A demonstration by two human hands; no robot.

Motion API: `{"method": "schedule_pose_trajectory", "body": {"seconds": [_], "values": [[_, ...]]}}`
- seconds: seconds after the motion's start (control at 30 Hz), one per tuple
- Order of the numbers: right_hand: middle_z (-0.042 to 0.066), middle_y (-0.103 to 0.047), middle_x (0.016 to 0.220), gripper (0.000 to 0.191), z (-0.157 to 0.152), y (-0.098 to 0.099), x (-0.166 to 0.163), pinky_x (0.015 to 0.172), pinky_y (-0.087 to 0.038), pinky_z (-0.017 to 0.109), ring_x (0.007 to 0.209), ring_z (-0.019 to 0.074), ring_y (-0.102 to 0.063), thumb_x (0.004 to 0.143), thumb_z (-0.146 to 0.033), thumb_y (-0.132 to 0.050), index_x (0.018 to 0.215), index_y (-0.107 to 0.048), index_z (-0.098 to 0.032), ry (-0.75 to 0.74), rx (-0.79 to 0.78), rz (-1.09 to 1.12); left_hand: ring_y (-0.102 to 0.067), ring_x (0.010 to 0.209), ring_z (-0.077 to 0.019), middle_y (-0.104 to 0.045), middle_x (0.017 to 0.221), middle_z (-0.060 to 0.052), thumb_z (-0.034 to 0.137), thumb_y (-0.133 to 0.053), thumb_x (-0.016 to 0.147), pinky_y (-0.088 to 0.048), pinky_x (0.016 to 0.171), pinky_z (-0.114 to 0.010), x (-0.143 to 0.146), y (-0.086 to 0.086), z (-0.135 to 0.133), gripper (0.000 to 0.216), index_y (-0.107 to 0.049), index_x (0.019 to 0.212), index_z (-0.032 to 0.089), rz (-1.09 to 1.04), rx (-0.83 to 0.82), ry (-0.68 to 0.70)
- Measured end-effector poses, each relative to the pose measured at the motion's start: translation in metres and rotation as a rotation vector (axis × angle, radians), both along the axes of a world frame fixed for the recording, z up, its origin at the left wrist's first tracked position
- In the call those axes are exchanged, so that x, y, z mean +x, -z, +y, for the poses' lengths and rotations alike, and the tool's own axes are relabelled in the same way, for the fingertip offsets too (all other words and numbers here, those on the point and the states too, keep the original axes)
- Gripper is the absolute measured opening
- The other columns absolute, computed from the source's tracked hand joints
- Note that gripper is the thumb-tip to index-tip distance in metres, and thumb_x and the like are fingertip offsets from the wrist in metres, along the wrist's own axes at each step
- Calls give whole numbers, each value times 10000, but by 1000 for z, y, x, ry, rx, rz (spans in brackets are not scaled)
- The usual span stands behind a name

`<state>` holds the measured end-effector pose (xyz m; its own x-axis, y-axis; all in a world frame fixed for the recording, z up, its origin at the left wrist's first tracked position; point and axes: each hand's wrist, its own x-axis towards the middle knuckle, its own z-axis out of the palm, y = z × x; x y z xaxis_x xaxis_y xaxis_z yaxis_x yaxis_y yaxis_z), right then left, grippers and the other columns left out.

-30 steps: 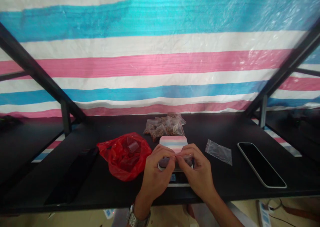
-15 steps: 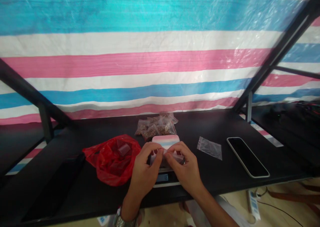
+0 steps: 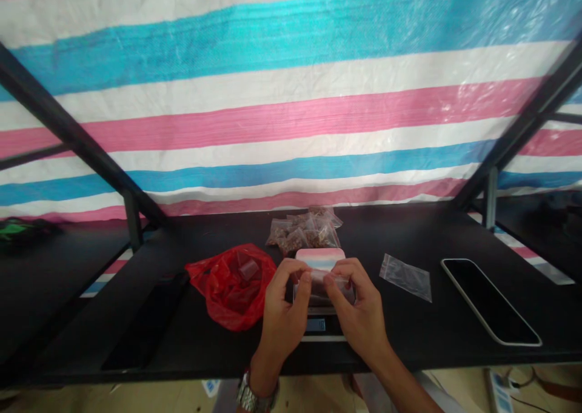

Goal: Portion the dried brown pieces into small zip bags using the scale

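My left hand [image 3: 284, 313] and my right hand [image 3: 357, 313] pinch the top edge of a small clear zip bag [image 3: 321, 281] with dark contents, one hand at each end. They hold it just over a small scale [image 3: 319, 261] with a shiny plate on the black table [image 3: 409, 328]; the scale's display [image 3: 314, 324] shows between my hands. Behind the scale lies a pile of filled small bags [image 3: 305, 231]. A silver watch [image 3: 254, 398] is on my left wrist.
A red plastic bag [image 3: 231, 282] lies left of the scale. An empty clear zip bag [image 3: 406, 276] and a phone [image 3: 491, 308], screen dark, lie to the right. A striped tarp [image 3: 291, 116] and black frame bars [image 3: 77, 137] stand behind.
My fingertips have drawn slightly apart along the bag's top edge. The camera view has shifted a little; the things on the table stay where they were.
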<state>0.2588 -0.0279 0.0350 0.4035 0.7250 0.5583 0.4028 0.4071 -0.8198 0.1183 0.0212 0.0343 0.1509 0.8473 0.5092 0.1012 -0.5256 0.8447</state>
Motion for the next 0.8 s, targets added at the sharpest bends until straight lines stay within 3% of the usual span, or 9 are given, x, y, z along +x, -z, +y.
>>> {"method": "schedule_pose_trajectory", "body": {"seconds": [0.07, 0.3, 0.5, 0.63, 0.73, 0.8], "values": [[-20, -659, 880, 94, -1, 0, -1, 671, -451, 256, 759, 141, -589, 956, -223, -739, 870, -726, -259, -15, 4, -22, -624, 852, -153, -676, 923, 1, 230, -636, 1017, -501, 790, -244, -1, 0, -1, 71, -708, 1016, 230, 2, -1, 22], [-35, -663, 849, 121, 0, 0, -6, 659, -467, 230, 719, 127, -577, 994, -212, -681, 890, -716, -264, -80, 32, -28, -660, 869, -153, -709, 892, -11, 185, -636, 1017, -520, 809, -246, -1, -5, -2, 185, -717, 854, 219, -30, 29, 96], [-16, -674, 833, 182, -3, 3, -2, 684, -473, 243, 724, 137, -594, 981, -258, -713, 800, -722, -247, -17, 54, -99, -684, 871, -180, -748, 871, -32, 254, -668, 1024, -536, 818, -279, -11, -6, -1, 223, -756, 823, 220, 69, 76, 89], [-3, -682, 765, 258, 5, 5, 12, 676, -494, 262, 700, 162, -632, 1003, -381, -674, 797, -707, -228, 0, -29, -41, -723, 975, -206, -787, 1006, -66, 322, -530, 1103, -559, 891, -317, -25, 1, 4, 303, -801, 1002, 231, 57, 127, -58], [37, -734, 806, 335, 35, -6, 30, 692, -527, 298, 741, 210, -687, 1015, -507, -605, 927, -727, -207, 90, -154, 29, -722, 920, -208, -778, 945, -66, 373, -451, 1132, -564, 858, -322, -42, 4, 9, 403, -782, 960, 223, 0, 142, -231], [77, -773, 901, 359, 63, -18, 41, 746, -539, 320, 810, 233, -711, 1039, -471, -516, 1021, -738, -190, 93, -292, -115, -715, 869, -208, -763, 895, -64, 423, -449, 1130, -564, 815, -317, -56, 3, 11, 436, -766, 913, 216, -18, 134, -311]]}}
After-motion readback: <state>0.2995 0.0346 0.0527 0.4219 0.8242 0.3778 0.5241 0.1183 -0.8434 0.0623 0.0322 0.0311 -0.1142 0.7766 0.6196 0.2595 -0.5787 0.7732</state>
